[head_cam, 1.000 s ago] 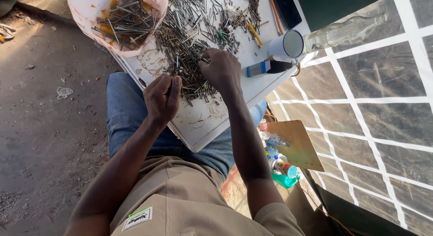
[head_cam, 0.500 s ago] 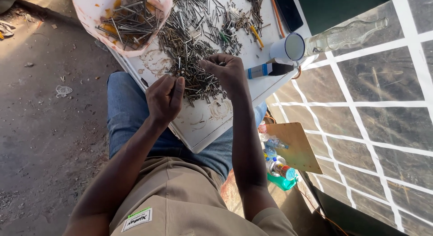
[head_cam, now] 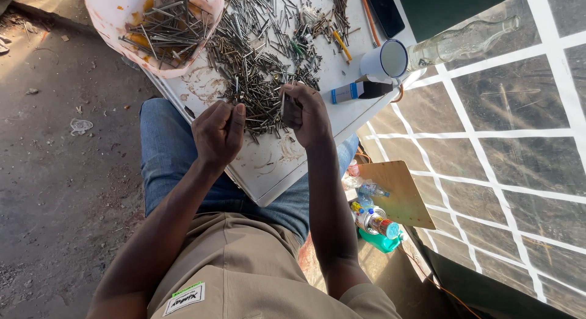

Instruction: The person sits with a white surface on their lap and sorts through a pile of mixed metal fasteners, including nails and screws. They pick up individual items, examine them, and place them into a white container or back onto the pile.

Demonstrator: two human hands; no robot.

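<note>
A white board (head_cam: 274, 172) rests across my lap, with a large pile of loose metal nails (head_cam: 256, 69) spread over it. My left hand (head_cam: 217, 133) hovers at the near edge of the pile, its fingers pinched around some nails. My right hand (head_cam: 305, 111) is raised just beside it, fingers closed on a nail or two held upright. A pinkish-white bowl (head_cam: 116, 8) at the far left corner of the board holds more nails.
A white cup (head_cam: 386, 60) and a small blue-and-black box (head_cam: 357, 90) stand at the board's right edge, with a clear glass bottle (head_cam: 464, 41) beyond. A wooden board (head_cam: 394, 191) and small colourful bottles (head_cam: 375, 221) lie by my right leg. Dirt ground lies to the left.
My right hand has lifted off the nail pile toward me, holding nails. My left hand has stayed nearly in place with its fingers pinched.
</note>
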